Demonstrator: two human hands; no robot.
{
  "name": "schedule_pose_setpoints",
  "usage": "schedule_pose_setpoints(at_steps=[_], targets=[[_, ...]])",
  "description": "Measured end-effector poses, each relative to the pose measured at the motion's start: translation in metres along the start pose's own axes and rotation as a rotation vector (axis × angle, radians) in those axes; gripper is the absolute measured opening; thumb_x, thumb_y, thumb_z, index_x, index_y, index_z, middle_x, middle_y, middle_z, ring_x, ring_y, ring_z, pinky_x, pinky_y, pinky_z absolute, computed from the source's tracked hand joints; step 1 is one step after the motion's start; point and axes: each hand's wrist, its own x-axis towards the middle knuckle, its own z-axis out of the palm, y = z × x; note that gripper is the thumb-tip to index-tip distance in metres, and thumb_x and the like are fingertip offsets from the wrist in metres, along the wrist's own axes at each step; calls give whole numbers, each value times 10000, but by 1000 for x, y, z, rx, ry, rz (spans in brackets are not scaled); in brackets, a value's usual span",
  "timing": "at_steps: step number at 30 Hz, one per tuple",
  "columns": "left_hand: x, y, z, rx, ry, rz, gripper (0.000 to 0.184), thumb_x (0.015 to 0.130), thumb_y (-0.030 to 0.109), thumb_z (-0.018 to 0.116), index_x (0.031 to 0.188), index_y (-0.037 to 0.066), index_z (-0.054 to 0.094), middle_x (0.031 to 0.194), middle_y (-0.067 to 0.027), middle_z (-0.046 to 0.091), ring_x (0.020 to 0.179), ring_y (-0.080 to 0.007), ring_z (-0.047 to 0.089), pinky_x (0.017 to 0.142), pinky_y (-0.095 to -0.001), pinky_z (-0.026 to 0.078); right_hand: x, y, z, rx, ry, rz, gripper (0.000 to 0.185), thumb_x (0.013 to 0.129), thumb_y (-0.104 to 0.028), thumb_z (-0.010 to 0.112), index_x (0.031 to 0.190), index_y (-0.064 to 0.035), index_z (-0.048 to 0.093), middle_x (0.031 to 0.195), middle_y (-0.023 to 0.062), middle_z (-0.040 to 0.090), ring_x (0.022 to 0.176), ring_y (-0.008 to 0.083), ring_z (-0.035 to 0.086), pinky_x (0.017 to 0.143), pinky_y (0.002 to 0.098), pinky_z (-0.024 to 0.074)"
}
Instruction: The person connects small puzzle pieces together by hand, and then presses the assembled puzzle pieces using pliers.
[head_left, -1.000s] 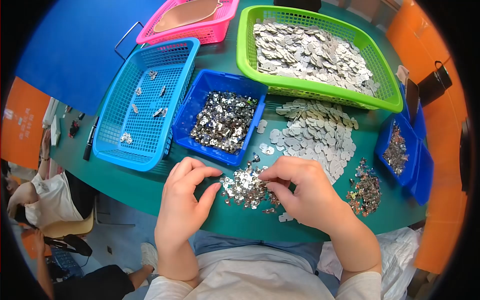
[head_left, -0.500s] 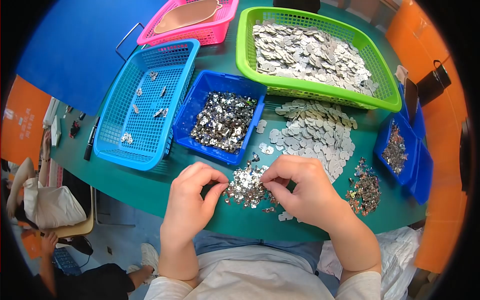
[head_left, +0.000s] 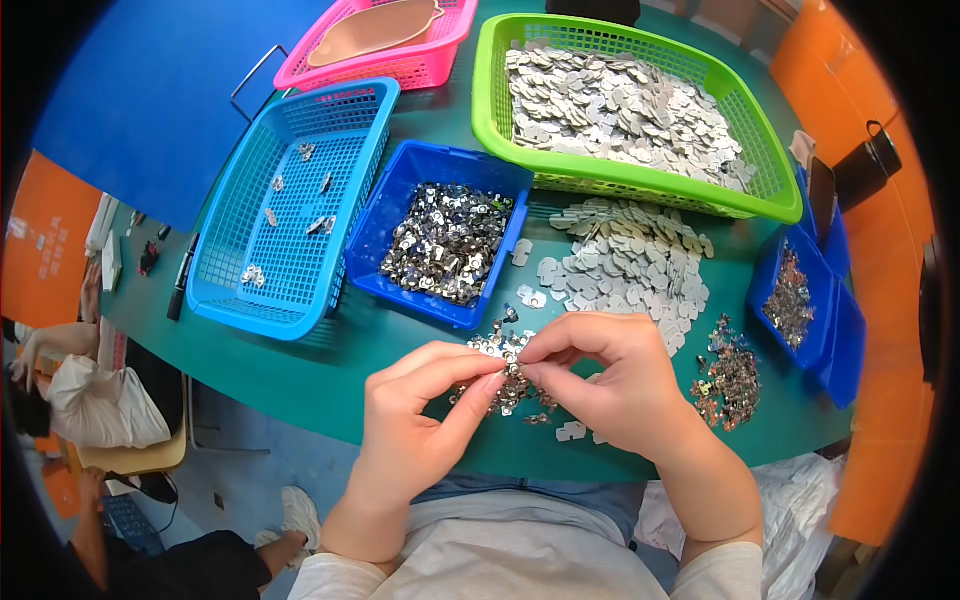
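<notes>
My left hand [head_left: 420, 415] reaches in from the left, thumb and index fingertip closed at a small shiny metal part [head_left: 512, 369]. From the other side, my right hand [head_left: 615, 380] pinches at the same spot, and the two sets of fingertips almost meet. The part is tiny and mostly covered by the fingers. Beneath them lies a pile of small silver metal pieces [head_left: 508, 400], partly hidden by my hands. Beyond my right hand spreads a heap of flat grey plates [head_left: 640, 265].
A dark blue bin [head_left: 365, 265] holds small metal parts. Left of it stands a light blue basket [head_left: 208, 285] with several pieces. A green basket [head_left: 640, 185] holds flat plates. Coppery parts [head_left: 730, 385] and blue trays [head_left: 845, 345] lie right. A person's leg [head_left: 285, 550] shows lower left.
My left hand has moved right from the pile's left edge to my right fingertips. My right hand has barely moved. The person at the left has shifted an arm slightly.
</notes>
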Motion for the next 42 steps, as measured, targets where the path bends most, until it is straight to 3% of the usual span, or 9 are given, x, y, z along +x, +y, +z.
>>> schedule_pose_setpoints(at_steps=[7, 13, 15, 18, 31, 33, 37, 39, 42], targets=[[-3, 6, 13, -75, 115, -10, 157, 848, -23, 736, 1004, -10, 750, 908, -113, 717, 789, -158, 683, 683, -257, 544, 0, 2, 1, -26, 19, -145, 124, 781, 82, 712, 883, 11, 721, 868, 115, 732, 735, 150, 705, 639, 258, 563], [-7, 6, 21, -215, 128, -90, 159, 855, -93, 696, 1006, -54, 722, 969, -122, 677, 855, -154, 652, 747, -256, 552, 0, 1, 1, -42, 60, -262, 144, 764, 98, 714, 874, 6, 721, 877, 131, 731, 733, 173, 710, 629, 261, 565], [-9, 4, 25, -290, 197, -80, 161, 852, -42, 736, 1012, -28, 741, 959, -110, 702, 813, -130, 656, 681, -237, 530, 1, 1, 1, -21, 67, -285, 146, 759, 103, 715, 870, 9, 721, 880, 139, 729, 737, 179, 711, 632, 266, 567], [-10, 6, 26, -340, 203, -94, 163, 853, -49, 732, 1016, -39, 735, 973, -116, 699, 819, -133, 657, 681, -237, 536, 1, -1, 1, -10, 68, -288, 147, 755, 106, 715, 867, 12, 721, 881, 143, 727, 744, 188, 714, 636, 271, 569], [-9, 8, 23, -292, 202, -41, 176, 840, -65, 734, 1014, -36, 743, 950, -120, 715, 807, -134, 666, 668, -231, 540, 1, -1, 4, -5, 80, -348, 150, 740, 115, 718, 850, 14, 709, 853, 140, 721, 758, 208, 717, 638, 282, 569], [-10, 10, 21, -246, 147, -42, 169, 854, -111, 687, 1017, -74, 710, 979, -155, 682, 865, -176, 661, 728, -268, 569, 1, -1, 4, 1, 80, -346, 150, 738, 114, 721, 849, 13, 708, 847, 138, 720, 758, 207, 716, 637, 283, 568], [-10, 9, 22, -242, 145, -21, 174, 853, -112, 685, 1021, -74, 708, 982, -155, 680, 865, -178, 662, 726, -269, 569, 1, 0, 4, -7, 76, -360, 146, 741, 108, 729, 849, 11, 709, 845, 136, 720, 752, 208, 716, 636, 283, 568], [-10, 7, 24, -285, 205, -30, 194, 834, -79, 722, 1020, -31, 743, 953, -118, 714, 796, -131, 672, 660, -232, 536, 1, -1, 4, -13, 68, -355, 144, 744, 98, 740, 855, 10, 713, 848, 135, 723, 751, 211, 718, 641, 284, 570], [-9, 6, 23, -268, 202, -24, 199, 833, -85, 711, 1023, -33, 741, 952, -119, 713, 798, -133, 679, 659, -231, 538, 2, -2, 3, -40, 60, -378, 149, 746, 89, 749, 868, 9, 719, 854, 136, 728, 761, 214, 723, 652, 286, 575]])
